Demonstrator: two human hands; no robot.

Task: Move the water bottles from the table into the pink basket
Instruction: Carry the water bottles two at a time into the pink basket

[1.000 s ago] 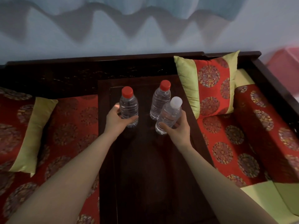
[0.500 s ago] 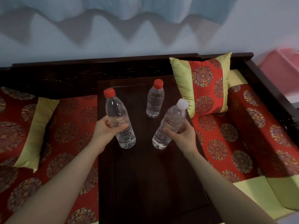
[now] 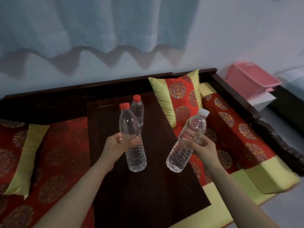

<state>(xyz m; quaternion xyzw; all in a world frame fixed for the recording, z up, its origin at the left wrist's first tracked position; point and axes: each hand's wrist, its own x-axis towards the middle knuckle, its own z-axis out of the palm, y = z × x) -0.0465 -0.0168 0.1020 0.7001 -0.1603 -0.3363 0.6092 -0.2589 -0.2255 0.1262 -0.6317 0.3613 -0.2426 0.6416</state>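
My left hand (image 3: 117,143) grips a clear water bottle with a red cap (image 3: 131,137) around its middle, held upright above the dark wooden table (image 3: 148,195). My right hand (image 3: 203,148) holds a white-capped bottle (image 3: 187,142), tilted with its cap up and to the right, over the table's right edge. A third bottle with a red cap (image 3: 137,109) stands on the far part of the table, partly hidden behind the left bottle. The pink basket (image 3: 251,80) sits at the far right, beyond the dark bench frame.
The table stands on a dark wooden bench (image 3: 65,94) with red patterned cushions (image 3: 233,129) on both sides. A green and red pillow (image 3: 177,96) leans at the table's right, another pillow (image 3: 26,155) lies on the left. A white box (image 3: 263,100) is under the basket.
Both hands have lifted their bottles off the table and brought them nearer to me. My view has tilted up and turned right, so the pink basket now shows more fully.
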